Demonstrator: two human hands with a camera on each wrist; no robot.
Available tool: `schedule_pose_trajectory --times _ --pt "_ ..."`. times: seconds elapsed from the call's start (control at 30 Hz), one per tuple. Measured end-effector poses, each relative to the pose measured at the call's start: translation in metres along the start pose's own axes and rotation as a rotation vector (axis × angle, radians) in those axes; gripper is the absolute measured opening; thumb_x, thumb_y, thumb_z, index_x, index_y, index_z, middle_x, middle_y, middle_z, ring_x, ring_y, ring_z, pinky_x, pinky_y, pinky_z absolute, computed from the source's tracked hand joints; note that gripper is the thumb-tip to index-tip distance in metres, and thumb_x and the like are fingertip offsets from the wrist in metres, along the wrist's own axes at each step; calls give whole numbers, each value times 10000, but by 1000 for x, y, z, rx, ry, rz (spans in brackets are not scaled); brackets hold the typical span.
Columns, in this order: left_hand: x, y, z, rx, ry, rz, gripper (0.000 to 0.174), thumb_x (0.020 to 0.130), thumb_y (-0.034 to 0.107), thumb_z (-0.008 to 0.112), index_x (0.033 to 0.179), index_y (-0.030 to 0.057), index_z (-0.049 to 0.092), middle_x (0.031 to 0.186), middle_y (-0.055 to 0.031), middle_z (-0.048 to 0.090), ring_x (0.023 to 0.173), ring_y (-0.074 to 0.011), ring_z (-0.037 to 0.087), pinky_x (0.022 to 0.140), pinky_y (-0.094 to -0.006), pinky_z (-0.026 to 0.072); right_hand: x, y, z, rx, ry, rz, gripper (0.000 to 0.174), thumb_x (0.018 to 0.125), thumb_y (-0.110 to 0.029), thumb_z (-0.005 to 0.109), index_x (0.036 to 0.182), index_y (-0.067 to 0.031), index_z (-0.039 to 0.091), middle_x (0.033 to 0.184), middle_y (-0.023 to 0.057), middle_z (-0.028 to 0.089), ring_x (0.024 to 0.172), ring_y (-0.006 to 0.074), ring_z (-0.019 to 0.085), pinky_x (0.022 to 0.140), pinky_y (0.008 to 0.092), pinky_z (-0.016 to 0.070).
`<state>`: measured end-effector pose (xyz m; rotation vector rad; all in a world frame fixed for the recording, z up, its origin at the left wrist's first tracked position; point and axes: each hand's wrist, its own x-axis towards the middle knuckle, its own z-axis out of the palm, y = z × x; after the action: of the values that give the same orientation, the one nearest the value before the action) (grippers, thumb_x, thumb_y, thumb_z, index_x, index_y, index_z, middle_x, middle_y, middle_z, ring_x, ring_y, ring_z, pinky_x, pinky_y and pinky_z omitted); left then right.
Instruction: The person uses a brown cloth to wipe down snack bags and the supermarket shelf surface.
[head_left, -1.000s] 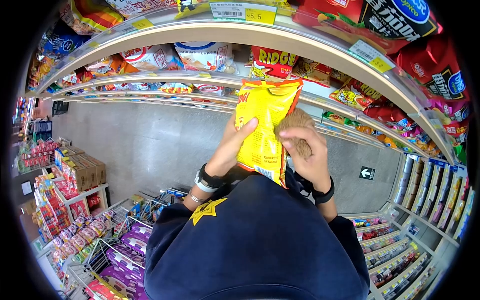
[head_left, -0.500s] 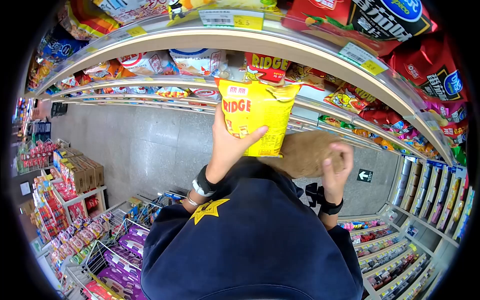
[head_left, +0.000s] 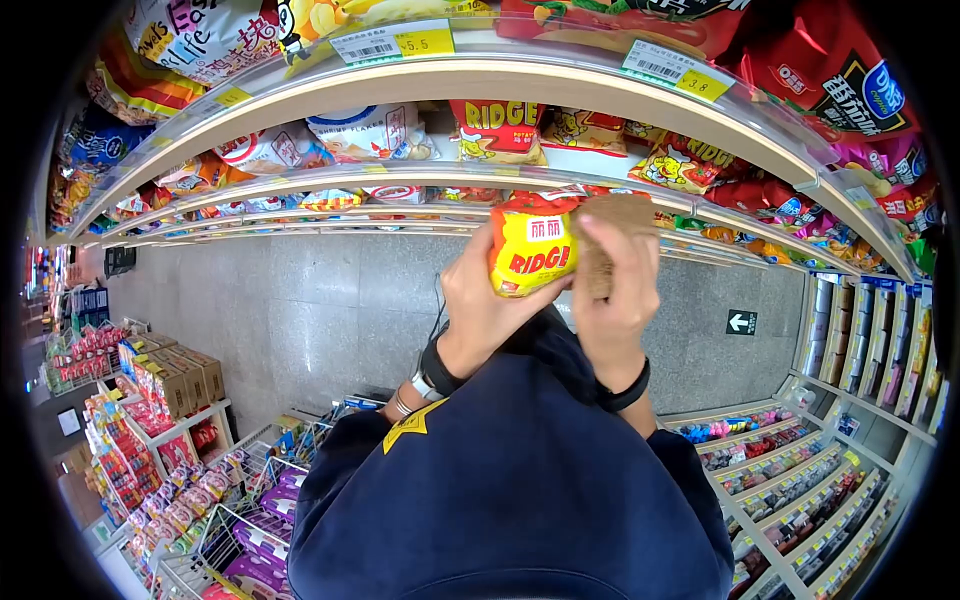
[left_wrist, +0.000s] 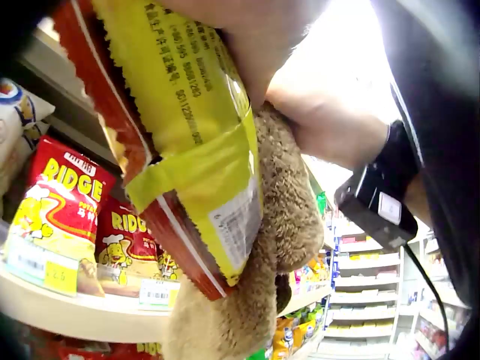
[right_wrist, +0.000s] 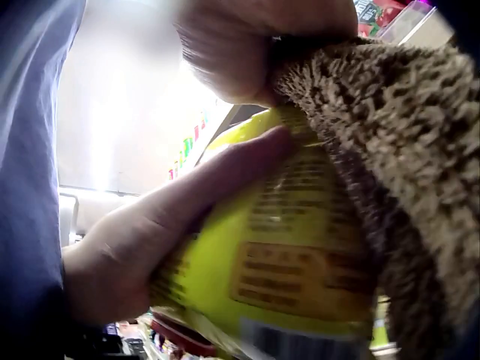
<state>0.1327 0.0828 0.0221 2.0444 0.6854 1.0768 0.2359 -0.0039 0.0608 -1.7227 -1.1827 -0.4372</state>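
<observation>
Two grips — left hand (head_left: pixel 480 300) curled round yellow chip bag (head_left: pixel 530 258), right hand (head_left: pixel 612 305) clutching brown cloth (left_wrist: pixel 285 217) against it

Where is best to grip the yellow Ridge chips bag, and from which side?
Probably across the middle of the yellow Ridge chips bag, from its left, as the left hand does: the pack is soft, and the right hand presses a brown fuzzy cloth against the other side.

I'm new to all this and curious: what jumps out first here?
The bright yellow RIDGE chip bag, gripped in the left hand at the centre, before the snack shelves. The right hand holds a brown fuzzy cloth against its side. Red RIDGE bags sit just above.
</observation>
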Motion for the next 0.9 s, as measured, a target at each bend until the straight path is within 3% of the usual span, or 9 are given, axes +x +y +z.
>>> schedule_pose_trajectory --times 0.23,0.4,0.57,0.67,0.77,0.83,0.9 --pt "-5 -9 1 27 2 10 714 593 299 899 1137 -8 552 842 -146 658 722 -302 674 619 -363 544 -4 6 -3 58 -10 183 455 659 129 612 1079 -44 643 874 134 606 819 333 556 761 413 466" --pt "-9 -23 -4 240 -208 93 632 630 230 859 1125 -6 545 782 -150 622 710 -329 660 581 -390 533 2 -30 18 246 -106 54 371 696 107 668 1033 -49 671 813 119 595 751 285 565 723 355 476" --pt "-13 -23 6 -15 -44 -128 701 619 210 883 1157 -33 506 861 -183 667 726 -323 687 620 -376 552 -3 -8 19 113 -112 101 389 685 120 659 1039 -41 669 877 136 633 787 299 579 753 386 487" --pt "-7 -25 3 -28 9 -78 756 625 244 899 1184 -44 480 853 -180 677 725 -293 696 627 -375 560 -11 24 9 -29 -50 123 400 693 128 592 1059 -23 646 912 132 635 860 334 581 803 406 487" --pt "-6 -22 0 -290 16 -261 786 623 237 908 1180 -37 425 964 -167 653 844 -251 686 720 -352 551 -19 61 -1 -66 -92 271 279 797 74 597 1060 -13 632 981 135 649 953 309 608 880 384 482" --pt "-2 -21 -2 -344 -30 -311 762 638 204 900 1166 -18 397 1046 -145 615 949 -214 652 796 -328 526 -23 66 -9 65 26 466 234 858 11 596 1090 -5 614 1051 134 641 1015 276 599 929 367 456" --pt "5 -18 1 -407 -51 -347 734 654 182 889 1169 -12 401 1044 -138 616 950 -200 646 804 -324 523 -23 68 -15 218 132 585 246 918 -74 596 1151 1 581 1172 117 608 1093 210 559 984 344 411"
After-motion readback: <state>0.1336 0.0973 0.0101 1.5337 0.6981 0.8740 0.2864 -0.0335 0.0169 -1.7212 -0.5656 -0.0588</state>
